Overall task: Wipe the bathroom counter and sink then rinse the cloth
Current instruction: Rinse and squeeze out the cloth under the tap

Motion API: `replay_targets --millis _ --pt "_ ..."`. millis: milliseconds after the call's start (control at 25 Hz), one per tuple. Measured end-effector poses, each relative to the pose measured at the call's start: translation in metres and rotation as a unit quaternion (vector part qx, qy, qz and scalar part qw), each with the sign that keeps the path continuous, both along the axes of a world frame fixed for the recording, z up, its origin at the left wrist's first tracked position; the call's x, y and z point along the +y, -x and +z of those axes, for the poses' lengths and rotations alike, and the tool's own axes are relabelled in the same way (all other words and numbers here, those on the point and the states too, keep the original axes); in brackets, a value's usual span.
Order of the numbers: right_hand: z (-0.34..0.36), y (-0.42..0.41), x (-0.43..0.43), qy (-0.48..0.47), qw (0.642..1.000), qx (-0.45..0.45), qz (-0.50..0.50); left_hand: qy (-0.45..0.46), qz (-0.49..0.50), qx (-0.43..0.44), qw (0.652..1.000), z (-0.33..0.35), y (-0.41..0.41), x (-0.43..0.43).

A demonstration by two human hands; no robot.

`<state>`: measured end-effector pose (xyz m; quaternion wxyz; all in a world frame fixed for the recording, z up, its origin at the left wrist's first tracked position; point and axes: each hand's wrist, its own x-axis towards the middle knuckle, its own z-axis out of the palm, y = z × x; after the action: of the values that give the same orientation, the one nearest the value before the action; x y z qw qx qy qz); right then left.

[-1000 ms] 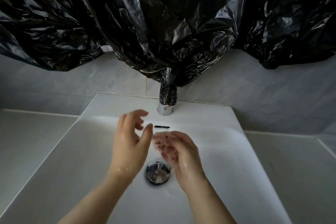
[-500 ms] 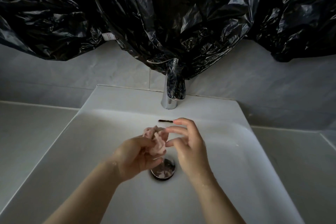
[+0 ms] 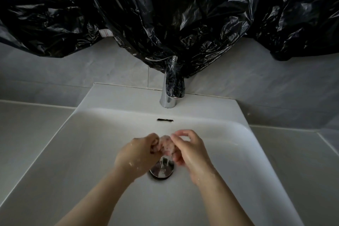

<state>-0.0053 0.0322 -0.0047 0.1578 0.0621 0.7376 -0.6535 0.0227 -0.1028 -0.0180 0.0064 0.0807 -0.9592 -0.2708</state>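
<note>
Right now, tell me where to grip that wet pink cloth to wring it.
Grip the cloth by its two ends, one from each side, as the left hand and right hand do. It is bunched into a short wad between them, dripping over the drain, so opposed side grips probably let you twist it.

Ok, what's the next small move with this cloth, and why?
Probably one firm twist of the pink cloth between left hand and right hand: both grip it bunched above the drain, and water trickles from it.
</note>
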Motion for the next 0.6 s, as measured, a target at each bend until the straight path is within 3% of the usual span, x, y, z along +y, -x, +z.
replay_targets --millis 40,80,120,160,200,240,320,400,440,520,600 --pt "0.002 -0.001 0.001 -0.020 0.999 0.042 0.010 -0.120 0.027 -0.029 0.992 -0.001 0.002 -0.002" --pt "0.002 -0.002 0.003 -0.086 0.987 0.127 0.049 -0.271 0.054 -0.085 0.957 0.000 0.003 -0.004" --pt "-0.001 -0.004 0.004 -0.175 0.949 0.234 0.121 -0.404 0.073 -0.140 0.901 0.005 0.002 -0.007" --pt "-0.004 -0.006 0.003 -0.254 0.891 0.318 0.203 -0.489 0.078 -0.192 0.847 0.008 0.000 -0.010" --pt "-0.006 -0.010 -0.001 -0.311 0.836 0.364 0.269 -0.527 0.063 -0.227 0.816 0.009 -0.002 -0.013" --pt "-0.009 -0.012 -0.005 -0.354 0.799 0.376 0.308 -0.525 0.027 -0.253 0.812 0.009 -0.004 -0.014" --pt "-0.013 -0.013 -0.010 -0.418 0.772 0.378 0.294 -0.427 -0.046 -0.265 0.864 0.009 -0.005 -0.008" --pt "-0.012 -0.011 -0.013 -0.481 0.767 0.336 0.258 -0.183 -0.073 -0.194 0.961 -0.001 0.000 -0.001" --pt "-0.008 -0.011 -0.015 -0.503 0.772 0.297 0.252 -0.045 -0.060 -0.133 0.988 -0.003 0.002 0.004" --pt "-0.005 -0.011 -0.019 -0.511 0.791 0.220 0.253 0.044 0.014 -0.039 0.998 -0.002 0.000 0.010" --pt "-0.003 -0.008 -0.021 -0.479 0.826 0.123 0.271 0.084 0.001 0.032 0.996 -0.009 0.000 0.015"
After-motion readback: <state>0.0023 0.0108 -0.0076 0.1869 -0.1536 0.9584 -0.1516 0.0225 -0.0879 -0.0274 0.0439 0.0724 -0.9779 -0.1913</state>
